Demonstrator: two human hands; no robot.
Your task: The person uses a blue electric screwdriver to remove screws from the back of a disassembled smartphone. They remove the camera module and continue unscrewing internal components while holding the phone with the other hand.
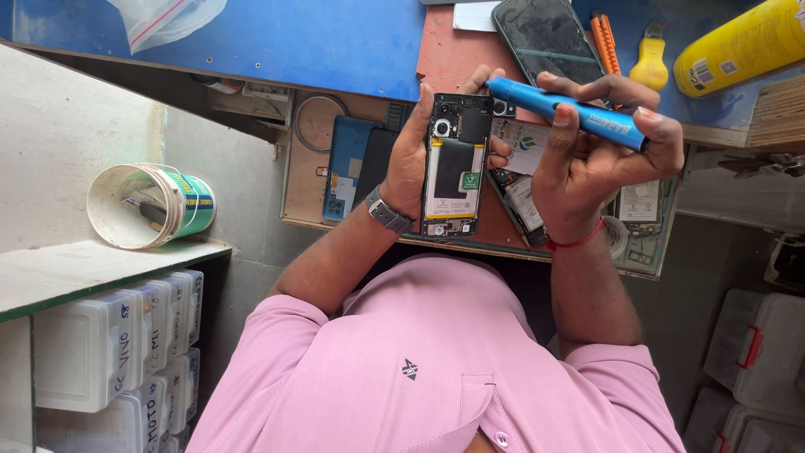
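My left hand [408,159], with a grey watch on its wrist, grips an opened smartphone [454,172] by its edges. The phone's back is off, so the battery, the camera module and the boards show. My right hand [591,164], wearing a red thread at the wrist, holds a blue pen-shaped electric screwdriver [579,113]. The tool lies almost level, its tip at the phone's upper right corner near the camera. Both hands hover over a reddish work mat [449,50].
On the bench beyond lie a dark-screened phone [545,38], an orange-handled tool [604,42], a small yellow tool [651,59] and a yellow can [738,42]. A blue back cover [344,168] sits in a wooden drawer. A white tub [147,205] and stacked plastic boxes [117,344] stand at the left.
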